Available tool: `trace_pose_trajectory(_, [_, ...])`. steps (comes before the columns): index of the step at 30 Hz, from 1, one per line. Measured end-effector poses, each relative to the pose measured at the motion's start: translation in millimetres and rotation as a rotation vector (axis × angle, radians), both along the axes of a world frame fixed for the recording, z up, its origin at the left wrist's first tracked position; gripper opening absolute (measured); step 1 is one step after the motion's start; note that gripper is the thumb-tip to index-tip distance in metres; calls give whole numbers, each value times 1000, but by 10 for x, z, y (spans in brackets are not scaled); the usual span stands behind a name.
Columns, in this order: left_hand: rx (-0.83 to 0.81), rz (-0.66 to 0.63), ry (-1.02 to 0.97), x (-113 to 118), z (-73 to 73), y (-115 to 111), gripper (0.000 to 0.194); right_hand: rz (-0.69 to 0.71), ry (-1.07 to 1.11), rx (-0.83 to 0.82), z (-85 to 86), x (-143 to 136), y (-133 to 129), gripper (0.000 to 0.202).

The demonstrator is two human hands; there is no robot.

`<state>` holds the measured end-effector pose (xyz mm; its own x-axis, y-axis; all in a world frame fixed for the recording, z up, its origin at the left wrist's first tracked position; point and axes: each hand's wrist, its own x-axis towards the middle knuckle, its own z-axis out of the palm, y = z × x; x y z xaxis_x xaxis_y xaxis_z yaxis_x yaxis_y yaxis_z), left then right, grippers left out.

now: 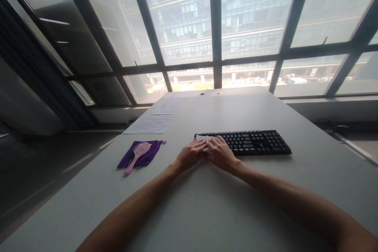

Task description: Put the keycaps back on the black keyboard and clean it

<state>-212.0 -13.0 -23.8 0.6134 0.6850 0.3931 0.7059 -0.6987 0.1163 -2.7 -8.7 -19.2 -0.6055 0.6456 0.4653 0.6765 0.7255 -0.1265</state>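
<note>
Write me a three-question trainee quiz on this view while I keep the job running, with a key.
1. True or false: the left hand and the right hand are at opposite ends of the black keyboard.
2. Which rests partly on the purple cloth?
A) the black keyboard
B) a pink brush
C) the left hand
3. Fill in the colour: a thin, ____ piece of material shows at the two hands.

Key: 1. False; both are together at its left end. 2. B. 3. White.
</note>
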Motion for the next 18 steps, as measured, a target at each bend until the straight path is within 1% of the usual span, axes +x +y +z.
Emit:
trace_pose_trajectory(2, [10, -9, -13, 11, 22, -19, 40, 0, 7, 12, 3, 1, -3, 36])
trace_pose_trajectory(4, [17, 16, -13, 18, 25, -35, 41, 2, 16, 31, -11, 7, 0, 39])
trace_pose_trajectory(6, [18, 83, 5, 17, 5, -40, 45, 0, 7, 39, -36, 14, 6, 47])
trace_pose_trajectory(9, [-1, 215, 36, -6, -65, -10, 56, -35, -33, 21, -67, 16, 12, 59])
trace_pose_trajectory(11, [-29, 269, 39, -30, -122, 25, 64, -62, -58, 12, -69, 15, 14, 61])
trace_pose_trajectory(14, [-57, 283, 30, -56, -180, 68, 71, -64, -79, 17, -36, 19, 10, 55])
trace_pose_trajectory(18, [-72, 242, 33, -54, -171, 71, 72, -57, -77, 30, 31, 32, 0, 46])
